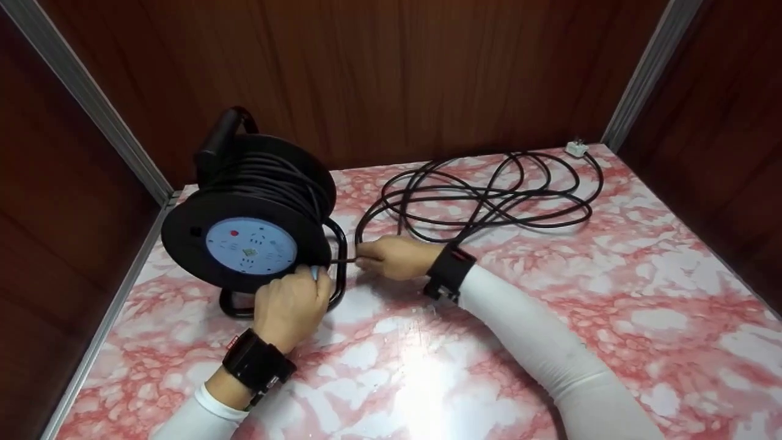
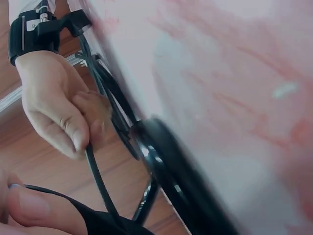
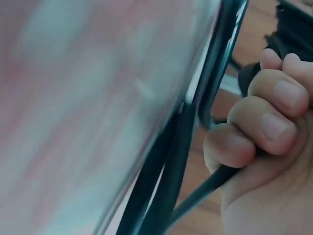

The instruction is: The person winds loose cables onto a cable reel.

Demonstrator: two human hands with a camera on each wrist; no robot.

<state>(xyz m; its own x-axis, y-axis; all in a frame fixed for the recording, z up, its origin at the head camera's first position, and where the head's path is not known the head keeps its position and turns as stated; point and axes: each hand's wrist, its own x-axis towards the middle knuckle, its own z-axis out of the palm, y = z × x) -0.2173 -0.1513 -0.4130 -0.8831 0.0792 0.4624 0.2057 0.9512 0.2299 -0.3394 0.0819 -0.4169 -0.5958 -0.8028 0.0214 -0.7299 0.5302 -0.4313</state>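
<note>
Your cable reel stands on its tubular stand at the left of the frame, its blue socket panel turned towards you, probably so that your near hand can reach that face. Your left hand, just right of it and lower, has its fingers curled in at the reel's lower-right rim, seemingly to steady or turn it; what exactly they close round is hidden. At the centre, your right hand pinches the cable between thumb and curled fingers, with a straight length running to the reel, likely to guide it and keep it from going slack. Loose loops spread over the table in the upper right, apparently leaving the cable free to slide, and end at a white plug.
</note>
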